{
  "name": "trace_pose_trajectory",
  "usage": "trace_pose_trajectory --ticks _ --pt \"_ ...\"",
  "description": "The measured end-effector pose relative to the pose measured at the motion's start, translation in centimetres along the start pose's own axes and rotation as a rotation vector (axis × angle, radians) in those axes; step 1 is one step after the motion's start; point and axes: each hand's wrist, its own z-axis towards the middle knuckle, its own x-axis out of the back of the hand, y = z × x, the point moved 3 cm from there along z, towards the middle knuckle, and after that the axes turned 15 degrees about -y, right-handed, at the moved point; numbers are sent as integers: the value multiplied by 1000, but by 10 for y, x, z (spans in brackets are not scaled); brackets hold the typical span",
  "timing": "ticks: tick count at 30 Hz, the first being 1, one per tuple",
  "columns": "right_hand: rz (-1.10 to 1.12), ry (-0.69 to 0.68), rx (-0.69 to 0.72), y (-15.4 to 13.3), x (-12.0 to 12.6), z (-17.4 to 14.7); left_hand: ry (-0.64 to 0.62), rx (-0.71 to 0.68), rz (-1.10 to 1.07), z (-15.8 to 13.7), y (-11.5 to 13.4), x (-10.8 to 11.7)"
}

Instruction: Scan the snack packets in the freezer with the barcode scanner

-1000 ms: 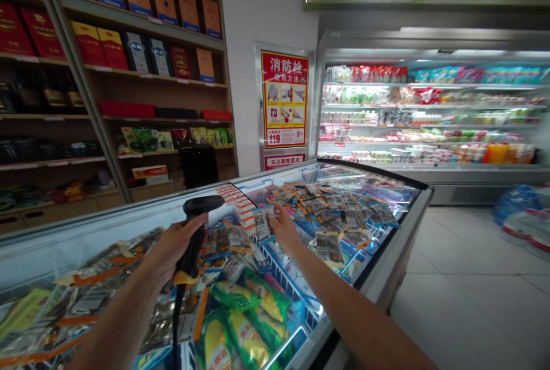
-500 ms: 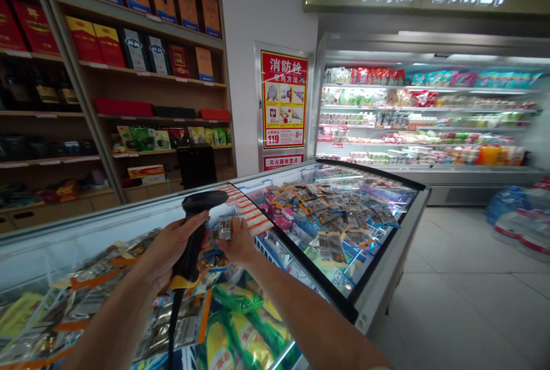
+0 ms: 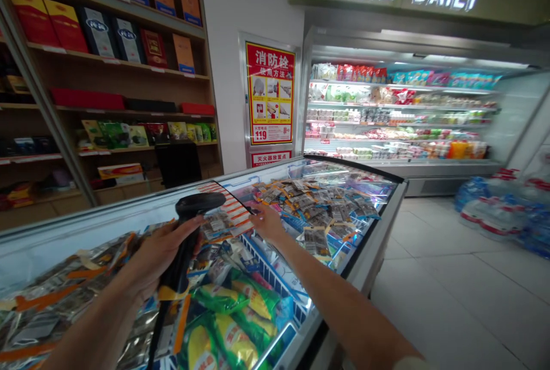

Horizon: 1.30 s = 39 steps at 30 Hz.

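In my left hand (image 3: 165,252) is a black barcode scanner (image 3: 183,250) with a yellow trim, held upright by its grip, its cord hanging down. My right hand (image 3: 267,224) is at the right edge of a sheet of white and orange strips (image 3: 234,209), beside the black lid frame. Its fingers are curled together, and what is between them is too small to make out. Just past the scanner head lies a clear-and-grey packet (image 3: 217,224). Green and yellow corn bags (image 3: 232,333) lie in the freezer below my hands.
Many grey packets with orange edges (image 3: 60,301) cover the left side of the chest freezer (image 3: 389,209). More packets (image 3: 318,201) lie on its glass lid at right. Shelves with boxes (image 3: 129,43), a lit display fridge (image 3: 399,118) and bottled water packs (image 3: 490,212) stand beyond.
My right hand has let go of the small packet near the scanner and moved right to the striped sheet's edge. The left hand still holds the scanner. The view has turned right.
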Motion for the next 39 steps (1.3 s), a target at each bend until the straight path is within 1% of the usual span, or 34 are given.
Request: trace_pose_trajectory --ticks 3,5,6,7,9,10,12,14,18,21,25,27,29,32,35,39 --pt "-162 58 -138 23 52 -39 -61 -20 35 5 -2 -14" --pt "-403 86 -305 35 81 -68 -95 -16 59 8 -3 -24" --pt "-487 92 -386 40 93 -81 -103 -11 67 9 -3 -28" --pt "-545 87 -472 45 102 -93 -111 -2 74 10 -3 -33" --pt "-626 44 -607 54 111 -111 -136 5 79 13 -2 -41" --pt "-647 23 -654 57 112 -117 -150 6 77 14 -2 -45" --pt "-650 -2 -691 64 110 -121 -171 -5 60 16 -1 -52" --pt "-588 1 -668 70 106 -119 -177 -25 30 18 -1 -58" --pt "-306 13 -546 80 99 -106 -212 -27 -7 17 -1 -68" --pt "-140 10 -452 80 95 -94 -221 -7 -10 15 -2 -72" --pt "220 173 -197 74 87 -74 -236 14 13 12 -4 -72" --pt "329 226 -113 73 79 -64 -251 12 14 10 -4 -72" --pt "379 241 -77 76 71 -56 -254 5 0 6 -1 -74" --pt "412 233 -61 83 62 -52 -233 -17 -17 0 3 -76" --pt "410 227 -65 88 62 -54 -253 -21 6 -2 4 -78" --pt "343 242 -104 91 66 -58 -289 -9 24 1 0 -79"
